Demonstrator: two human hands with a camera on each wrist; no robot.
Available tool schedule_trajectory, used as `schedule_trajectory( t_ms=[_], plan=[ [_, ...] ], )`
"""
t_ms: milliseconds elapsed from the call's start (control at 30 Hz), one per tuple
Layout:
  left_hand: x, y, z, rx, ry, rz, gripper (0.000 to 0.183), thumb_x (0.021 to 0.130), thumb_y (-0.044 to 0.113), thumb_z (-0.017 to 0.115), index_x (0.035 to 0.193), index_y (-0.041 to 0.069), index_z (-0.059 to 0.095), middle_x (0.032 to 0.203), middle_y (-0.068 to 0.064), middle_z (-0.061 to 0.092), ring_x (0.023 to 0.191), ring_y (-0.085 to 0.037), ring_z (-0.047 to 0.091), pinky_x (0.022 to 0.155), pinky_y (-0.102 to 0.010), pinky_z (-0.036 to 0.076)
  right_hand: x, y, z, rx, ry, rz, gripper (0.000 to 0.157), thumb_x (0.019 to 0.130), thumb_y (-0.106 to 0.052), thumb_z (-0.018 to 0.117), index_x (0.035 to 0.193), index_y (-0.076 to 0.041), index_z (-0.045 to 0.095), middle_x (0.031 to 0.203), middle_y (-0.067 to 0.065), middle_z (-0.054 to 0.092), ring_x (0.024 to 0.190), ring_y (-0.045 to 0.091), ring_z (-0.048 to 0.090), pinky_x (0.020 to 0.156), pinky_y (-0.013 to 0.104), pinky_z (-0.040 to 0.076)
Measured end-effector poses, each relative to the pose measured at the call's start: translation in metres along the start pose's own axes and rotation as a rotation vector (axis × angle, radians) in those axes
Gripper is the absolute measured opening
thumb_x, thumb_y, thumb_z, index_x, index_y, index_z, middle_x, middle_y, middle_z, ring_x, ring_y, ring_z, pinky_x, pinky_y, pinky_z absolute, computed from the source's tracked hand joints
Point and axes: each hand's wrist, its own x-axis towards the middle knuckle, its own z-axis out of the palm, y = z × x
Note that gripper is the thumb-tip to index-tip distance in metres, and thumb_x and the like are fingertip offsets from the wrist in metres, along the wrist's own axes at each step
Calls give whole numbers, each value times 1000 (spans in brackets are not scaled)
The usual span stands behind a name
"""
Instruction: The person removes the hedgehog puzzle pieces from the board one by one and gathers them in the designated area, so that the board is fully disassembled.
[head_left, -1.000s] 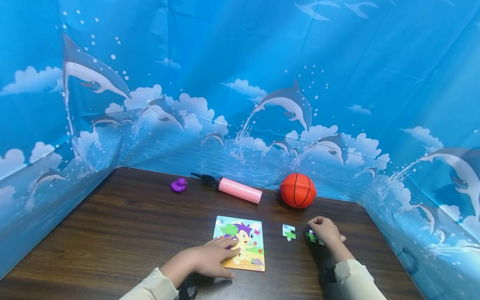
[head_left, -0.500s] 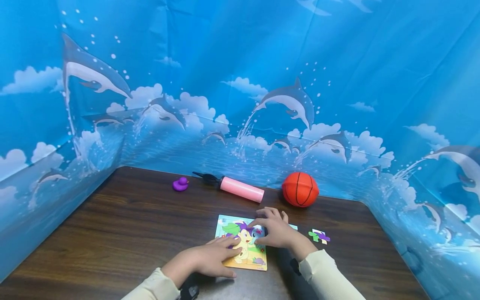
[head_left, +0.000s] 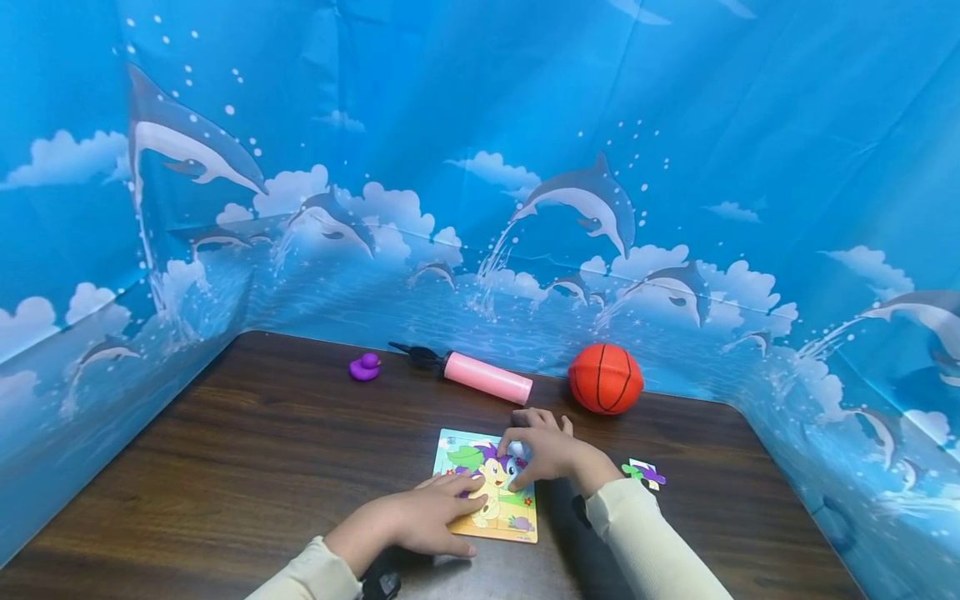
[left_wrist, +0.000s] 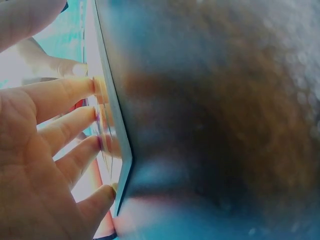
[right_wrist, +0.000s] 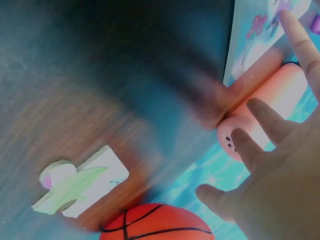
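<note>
"Where's the jigsaw puzzle (head_left: 506, 504)?"

"Roughly midway between the worktop's (head_left: 262, 433) left and right edges; the left hand (head_left: 423, 518) rests on it, fingers spread straight."

"And the right hand (head_left: 557, 454)?"

"Index and thumb curve over the puzzle's right side; I can't tell whether they pinch anything."

"The loose jigsaw piece (head_left: 647, 474)?"

"Toward the worktop's right edge."

Hands (head_left: 427, 518) (head_left: 557, 452) partly hide the puzzle (head_left: 504, 510); left wrist view's table (left_wrist: 215, 120) blurred
</note>
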Motion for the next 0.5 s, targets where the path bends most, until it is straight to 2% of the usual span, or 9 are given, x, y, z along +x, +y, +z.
schedule_trajectory(
  t_ms=[267,500],
  plan=[
    [0,2,0,-12,-4,-5,68,89,49,68,147,19,51,160,-1,32,149,-28,22,119,-52,19,2,-1,-3,4,-16,17,36,69,-31,90,91,-41,64,155,9,35,142,39,22,109,74,9],
    [-1,1,0,-11,-1,-1,68,89,48,68,147,18,51,160,-2,32,149,-28,21,120,-52,18,-1,1,5,-6,92,-75,34,68,-34,91,90,-38,65,136,2,53,134,31,35,107,69,21]
  ],
)
